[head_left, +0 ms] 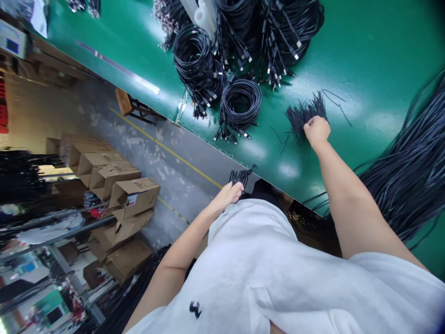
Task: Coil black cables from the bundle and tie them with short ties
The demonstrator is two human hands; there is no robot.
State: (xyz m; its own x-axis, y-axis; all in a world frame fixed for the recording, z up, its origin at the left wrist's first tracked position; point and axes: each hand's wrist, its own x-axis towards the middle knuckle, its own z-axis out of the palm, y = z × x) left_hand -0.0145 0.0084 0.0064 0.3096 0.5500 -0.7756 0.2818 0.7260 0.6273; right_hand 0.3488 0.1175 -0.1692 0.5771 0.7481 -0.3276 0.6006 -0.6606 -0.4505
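Observation:
My left hand (227,195) is closed around a coiled black cable (240,176), held just off the table's near edge in front of my shirt. Out over the green table (375,55), my right hand (317,131) has its fingers pinched together at a pile of short black ties (303,115). Whether a tie is between those fingers is hidden. A few loose ties (337,105) lie beside the pile. Left of it sits a coiled bundle of black cables (241,103) with metal plugs, and another coil (193,54) lies behind that one.
More cable bundles (288,32) are heaped at the back. A large sheaf of long black cables (406,171) spreads over the right side. On the floor at left stand cardboard boxes (134,195) and a wooden stool (125,103). A metal ruler (118,67) lies along the table edge.

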